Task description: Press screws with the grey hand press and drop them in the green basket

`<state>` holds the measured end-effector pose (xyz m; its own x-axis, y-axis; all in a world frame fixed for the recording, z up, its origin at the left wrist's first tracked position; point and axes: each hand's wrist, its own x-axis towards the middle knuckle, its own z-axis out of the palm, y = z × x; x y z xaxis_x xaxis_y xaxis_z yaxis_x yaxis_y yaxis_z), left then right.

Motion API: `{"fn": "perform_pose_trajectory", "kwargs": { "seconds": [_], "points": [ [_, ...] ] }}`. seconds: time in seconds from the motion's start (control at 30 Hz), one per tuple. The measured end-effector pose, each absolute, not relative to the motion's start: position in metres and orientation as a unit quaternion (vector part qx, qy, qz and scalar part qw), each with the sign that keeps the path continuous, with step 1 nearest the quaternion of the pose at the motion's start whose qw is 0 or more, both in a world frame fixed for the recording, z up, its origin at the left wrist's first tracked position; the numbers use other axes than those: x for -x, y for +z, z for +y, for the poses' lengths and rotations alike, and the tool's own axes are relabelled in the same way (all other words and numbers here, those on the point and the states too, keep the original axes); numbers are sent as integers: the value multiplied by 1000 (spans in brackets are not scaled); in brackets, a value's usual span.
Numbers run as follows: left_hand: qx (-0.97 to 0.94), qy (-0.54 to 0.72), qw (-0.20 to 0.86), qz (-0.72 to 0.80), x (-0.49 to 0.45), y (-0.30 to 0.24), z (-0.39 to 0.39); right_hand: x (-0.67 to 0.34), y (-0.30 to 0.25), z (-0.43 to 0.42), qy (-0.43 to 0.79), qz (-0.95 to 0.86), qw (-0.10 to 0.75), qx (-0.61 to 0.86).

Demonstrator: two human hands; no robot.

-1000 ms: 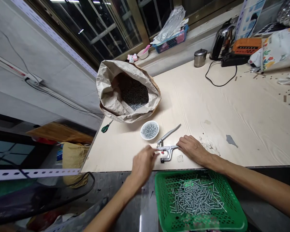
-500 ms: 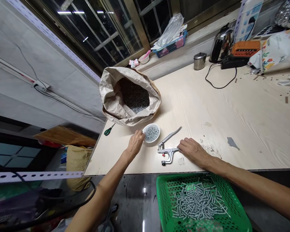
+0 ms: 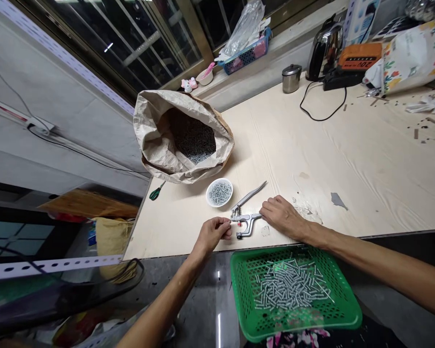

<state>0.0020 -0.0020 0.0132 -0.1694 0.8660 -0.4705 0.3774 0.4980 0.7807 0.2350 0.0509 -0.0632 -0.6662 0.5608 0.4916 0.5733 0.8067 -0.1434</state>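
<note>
My left hand is pinched closed just left of the jaw of a metal plier-like press tool lying on the pale wooden table. What the fingers hold is too small to make out. My right hand rests on the tool's lower handle, fingers curled over it. A small white bowl of little metal pieces sits just behind the tool. A green plastic basket with several small metal pieces sits below the table edge, near me.
A large open paper sack of dark metal parts stands at the table's left back. Green-handled scissors lie by the left edge. A kettle, a steel cup, a black cable and bags occupy the far side.
My left hand went from the tool to the white bowl, then came back pinched beside the tool's jaw. My right hand stayed on the handle.
</note>
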Motion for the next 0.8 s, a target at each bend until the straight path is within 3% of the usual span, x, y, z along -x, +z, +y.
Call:
{"fn": "perform_pose_trajectory", "kwargs": {
  "seconds": [0.13,0.8],
  "points": [
    [-353,343,488,721,-14,-2,-13,-238,-56,46,-38,-912,285,293],
    [-318,354,462,748,-30,-14,-26,-240,-49,43,-72,-916,278,281]
  ]
}}
